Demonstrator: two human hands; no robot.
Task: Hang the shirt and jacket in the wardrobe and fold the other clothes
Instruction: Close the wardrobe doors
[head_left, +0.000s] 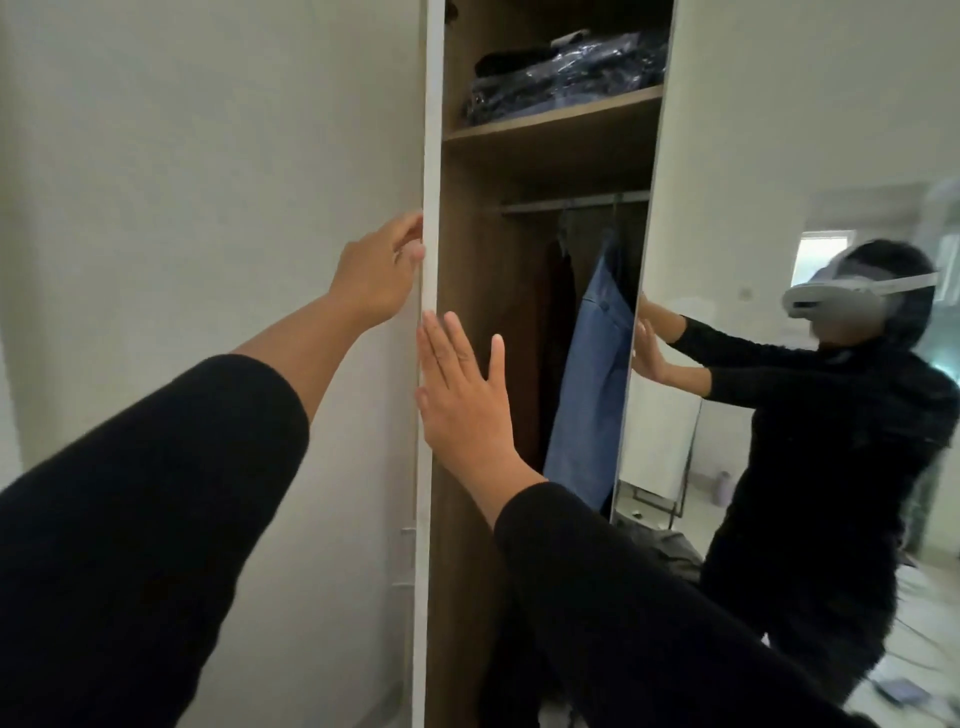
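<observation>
Head view shows both bare hands on the leading edge of the left white sliding door (430, 156) of the wardrobe (483, 332). Left hand (382, 273) is curled round the door edge from the outer face, fingers closed on it. Right hand (462, 400) lies flat against the same edge just below, fingers spread and straight, clamped on nothing. Mirrored door (779, 156) stands to the right and reflects the person. Between the two doors the interior is exposed: a wooden shelf (556, 122) carries folded dark garments in clear plastic wrap (571, 73), and beneath it runs a hanging rail (571, 205). A blue shirt (592, 384) hangs from the rail close to the mirrored door, with a dark garment (558, 306), possibly the jacket, hanging just to its left; identification is uncertain in the shadow. Judgement: hanging appears done or nearly so, and the door is being worked. Whether folding remains cannot be told. Handling assessment: the door is a tall, stiff panel, probably heavy and running on a track, best pushed by its vertical edge at mid-height with fingers kept clear of the closing gap. The hung fabric is light and limp and could snag in the door; take it by the hanger or shoulders.
</observation>
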